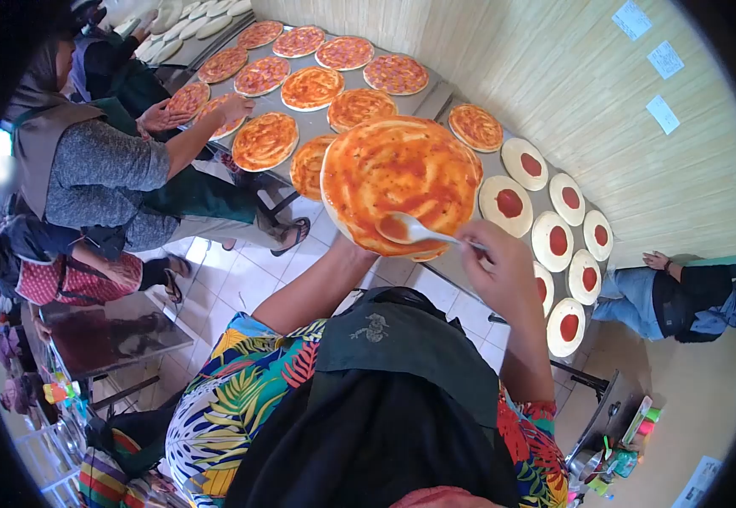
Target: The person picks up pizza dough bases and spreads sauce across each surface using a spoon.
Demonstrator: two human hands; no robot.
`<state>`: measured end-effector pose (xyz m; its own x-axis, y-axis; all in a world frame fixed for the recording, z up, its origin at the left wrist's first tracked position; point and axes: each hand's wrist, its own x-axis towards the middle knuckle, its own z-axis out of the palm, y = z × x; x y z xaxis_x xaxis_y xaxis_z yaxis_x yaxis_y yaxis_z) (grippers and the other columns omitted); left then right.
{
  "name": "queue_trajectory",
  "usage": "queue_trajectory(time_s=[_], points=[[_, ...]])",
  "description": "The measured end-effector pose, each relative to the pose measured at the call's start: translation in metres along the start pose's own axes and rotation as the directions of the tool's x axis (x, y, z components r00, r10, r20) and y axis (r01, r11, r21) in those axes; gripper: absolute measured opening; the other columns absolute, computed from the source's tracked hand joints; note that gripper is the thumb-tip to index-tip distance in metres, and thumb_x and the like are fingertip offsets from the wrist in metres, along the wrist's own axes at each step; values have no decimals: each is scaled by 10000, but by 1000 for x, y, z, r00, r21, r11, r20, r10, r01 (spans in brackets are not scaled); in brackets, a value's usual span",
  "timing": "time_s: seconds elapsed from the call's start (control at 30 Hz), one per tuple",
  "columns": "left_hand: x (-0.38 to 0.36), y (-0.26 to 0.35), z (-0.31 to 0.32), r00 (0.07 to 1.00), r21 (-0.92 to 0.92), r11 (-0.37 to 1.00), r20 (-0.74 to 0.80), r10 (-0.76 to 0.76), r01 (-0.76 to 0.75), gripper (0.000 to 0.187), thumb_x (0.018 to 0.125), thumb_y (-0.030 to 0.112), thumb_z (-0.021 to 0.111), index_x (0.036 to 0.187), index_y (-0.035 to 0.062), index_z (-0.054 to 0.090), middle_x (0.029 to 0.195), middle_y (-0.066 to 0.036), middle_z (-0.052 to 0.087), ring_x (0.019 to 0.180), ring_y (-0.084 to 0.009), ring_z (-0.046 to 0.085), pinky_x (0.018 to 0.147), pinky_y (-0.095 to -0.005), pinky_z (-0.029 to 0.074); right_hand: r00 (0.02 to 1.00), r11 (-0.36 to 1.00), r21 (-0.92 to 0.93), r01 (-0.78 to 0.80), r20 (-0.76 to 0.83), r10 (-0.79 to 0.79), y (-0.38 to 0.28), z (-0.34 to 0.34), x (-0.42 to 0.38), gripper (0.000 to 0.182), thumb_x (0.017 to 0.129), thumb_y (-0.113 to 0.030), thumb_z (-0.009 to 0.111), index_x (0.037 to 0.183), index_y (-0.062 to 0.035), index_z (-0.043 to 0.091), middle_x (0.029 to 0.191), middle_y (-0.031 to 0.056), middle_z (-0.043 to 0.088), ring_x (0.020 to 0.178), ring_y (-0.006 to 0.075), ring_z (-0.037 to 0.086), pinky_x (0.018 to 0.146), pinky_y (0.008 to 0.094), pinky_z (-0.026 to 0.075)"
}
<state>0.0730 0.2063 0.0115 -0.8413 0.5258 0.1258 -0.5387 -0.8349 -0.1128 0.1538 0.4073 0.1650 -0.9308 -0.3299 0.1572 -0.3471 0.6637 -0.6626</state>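
A round pizza base [402,182] spread with red-orange sauce is held up over the table edge. My left hand [353,256] is under it, its fingers hidden by the base. My right hand [497,267] is closed on the handle of a spoon [423,230], whose bowl lies on the sauce. Behind the raised base, sauced bases [266,141] stand on the metal table. To the right are several pale bases [506,207], each with a red blob of sauce at its centre.
At the left, a person in a grey sleeve [114,161] reaches over the bases. Other people stand farther left, and a person [681,296] stands at the right. A metal table [114,334] is at lower left; utensils and containers [622,461] are at lower right.
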Motion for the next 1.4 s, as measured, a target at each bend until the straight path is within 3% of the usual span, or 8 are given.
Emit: queue_trajectory(time_s=[0.2, 0.43, 0.6, 0.8, 0.97, 1.17, 1.23, 1.4], points=[[-11, -6, -3, 999, 15, 999, 0, 32, -32, 620, 987, 480, 521, 1479, 114, 438, 1493, -159, 481, 1352, -344, 492, 1126, -566, 400, 983, 991, -94, 97, -144, -110, 11, 5, 22, 105, 857, -75, 647, 960, -58, 637, 832, 119, 672, 708, 262, 694, 627, 350, 534], [-7, -11, 14, 993, -32, 999, 115, 3, 1, 624, 998, 501, 496, 1479, 107, 440, 1492, -144, 488, 1347, -314, 503, 1127, -519, 411, 962, 971, -31, 237, 146, -230, -10, 10, 49, 98, 842, -94, 644, 936, -66, 642, 850, 98, 682, 700, 259, 679, 637, 369, 526], [-9, -10, 12, 991, -55, 997, 125, -41, 48, 628, 996, 503, 499, 1481, 108, 438, 1497, -147, 481, 1348, -317, 502, 1127, -522, 410, 957, 957, -7, 290, 8, -290, -22, 36, 86, 105, 841, -93, 637, 945, -77, 639, 824, 97, 667, 699, 261, 674, 626, 375, 518], [-15, -10, -2, 987, -80, 995, 154, -39, 52, 632, 994, 505, 502, 1483, 109, 436, 1503, -151, 473, 1349, -321, 501, 1127, -527, 409, 942, 961, -36, 273, 214, -259, -16, 17, 65, 114, 844, -81, 644, 958, -77, 635, 842, 100, 679, 687, 257, 678, 616, 363, 521], [-17, -12, -12, 990, -25, 998, 128, -58, 62, 648, 985, 507, 522, 1488, 110, 430, 1509, -161, 462, 1349, -326, 500, 1127, -533, 406, 973, 984, -79, 161, -151, -172, -6, 33, 81, 87, 864, -82, 629, 950, -67, 633, 841, 107, 686, 714, 247, 699, 634, 359, 527], [-19, -12, 12, 990, -60, 998, 140, -3, 12, 657, 983, 491, 538, 1503, 113, 407, 1513, -166, 456, 1349, -326, 500, 1125, -531, 408, 1000, 993, -116, 16, -5, -17, 5, 3, 46, 117, 845, -74, 645, 962, -79, 633, 809, 107, 679, 724, 228, 709, 631, 343, 526], [-17, -15, 4, 980, -81, 994, 191, -60, 76, 645, 986, 491, 531, 1497, 114, 417, 1512, -160, 459, 1349, -325, 500, 1125, -532, 407, 980, 977, -107, 184, -58, -191, -4, 16, 51, 118, 848, -81, 645, 965, -82, 632, 804, 105, 680, 717, 235, 706, 625, 347, 524], [-12, -26, -6, 990, -81, 994, 127, -59, 70, 582, 1005, 467, 515, 1470, 123, 459, 1495, -145, 484, 1331, -323, 519, 1117, -532, 419, 937, 985, -158, 62, -330, -112, 17, 14, 66, 95, 880, -114, 638, 970, -90, 619, 825, 113, 692, 703, 253, 706, 633, 364, 530]])
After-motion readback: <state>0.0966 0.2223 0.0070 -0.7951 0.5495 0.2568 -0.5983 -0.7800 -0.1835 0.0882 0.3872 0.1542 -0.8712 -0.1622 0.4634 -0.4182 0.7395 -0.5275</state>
